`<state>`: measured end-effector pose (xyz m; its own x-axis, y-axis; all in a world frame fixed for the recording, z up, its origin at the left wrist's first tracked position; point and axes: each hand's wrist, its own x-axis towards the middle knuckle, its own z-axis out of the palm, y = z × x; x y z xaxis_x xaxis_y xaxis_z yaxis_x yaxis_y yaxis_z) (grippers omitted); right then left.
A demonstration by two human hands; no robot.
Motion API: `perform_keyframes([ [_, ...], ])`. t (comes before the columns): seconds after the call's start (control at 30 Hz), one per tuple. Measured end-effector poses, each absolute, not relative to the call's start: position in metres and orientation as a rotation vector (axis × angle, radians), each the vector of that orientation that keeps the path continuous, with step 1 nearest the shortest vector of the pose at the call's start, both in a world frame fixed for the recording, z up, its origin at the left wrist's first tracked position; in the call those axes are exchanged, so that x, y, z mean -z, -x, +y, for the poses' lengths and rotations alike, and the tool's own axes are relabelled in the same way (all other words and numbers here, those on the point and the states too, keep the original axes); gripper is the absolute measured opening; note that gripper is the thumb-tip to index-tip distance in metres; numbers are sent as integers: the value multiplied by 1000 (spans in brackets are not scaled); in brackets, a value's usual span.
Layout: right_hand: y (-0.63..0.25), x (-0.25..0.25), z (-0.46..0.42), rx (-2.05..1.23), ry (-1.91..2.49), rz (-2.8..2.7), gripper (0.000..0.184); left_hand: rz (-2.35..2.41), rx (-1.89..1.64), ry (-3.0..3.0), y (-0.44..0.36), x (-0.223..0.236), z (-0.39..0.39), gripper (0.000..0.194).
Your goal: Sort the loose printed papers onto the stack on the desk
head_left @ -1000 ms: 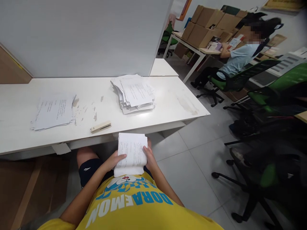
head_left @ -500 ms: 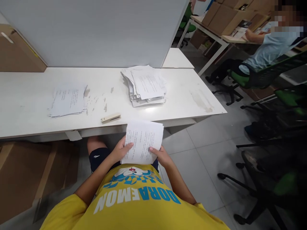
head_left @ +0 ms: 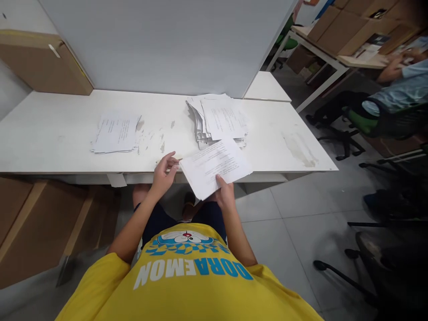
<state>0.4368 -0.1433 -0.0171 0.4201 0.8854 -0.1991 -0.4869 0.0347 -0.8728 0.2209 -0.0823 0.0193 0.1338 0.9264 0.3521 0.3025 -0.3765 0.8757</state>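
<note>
My right hand [head_left: 224, 192] grips a thin set of printed sheets [head_left: 217, 167], thumb on top and fingers underneath. The sheets are tilted over the table's front edge and overlap the view of a thick, uneven paper stack [head_left: 222, 117]. My left hand [head_left: 165, 171] is off the sheets, its fingers apart and slightly curled, at the front edge beside their left corner. Just behind those fingers lies a beige stapler [head_left: 161, 158], mostly hidden by the hand. Farther left on the white table [head_left: 67, 133] rests a smaller pile of printed sheets [head_left: 116, 132].
A grey partition [head_left: 167, 44] rises behind the table, with a cardboard box [head_left: 47, 62] at its left. More cardboard [head_left: 50, 218] stands below on the left. To the right, a co-worker [head_left: 408, 76] sits at another desk, with office chairs [head_left: 368, 258] nearby.
My left hand has let go of the sheets and moved up to the stapler. My right hand has lifted and turned the sheets toward the table. The view has shifted left.
</note>
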Motion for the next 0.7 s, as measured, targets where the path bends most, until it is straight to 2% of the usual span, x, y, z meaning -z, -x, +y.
perform_keyframes([
  [0.07, -423, 25, -128, -1037, 1023, -437, 67, 1338, -1247, -2075, -209, -17, -73, 42],
  [0.17, -411, 32, -114, -1014, 1031, -409, 70, 1489, -1005, -2417, -199, -11, -57, 44],
  [0.3, -404, 33, -113, -1044, 1067, -379, 73, 1463, -754, -2522, -196, 0, -44, 42],
  [0.7, -388, 36, -120, -1079, 992, -337, 72, 1429, -883, -2500, -195, 9, -43, 42],
])
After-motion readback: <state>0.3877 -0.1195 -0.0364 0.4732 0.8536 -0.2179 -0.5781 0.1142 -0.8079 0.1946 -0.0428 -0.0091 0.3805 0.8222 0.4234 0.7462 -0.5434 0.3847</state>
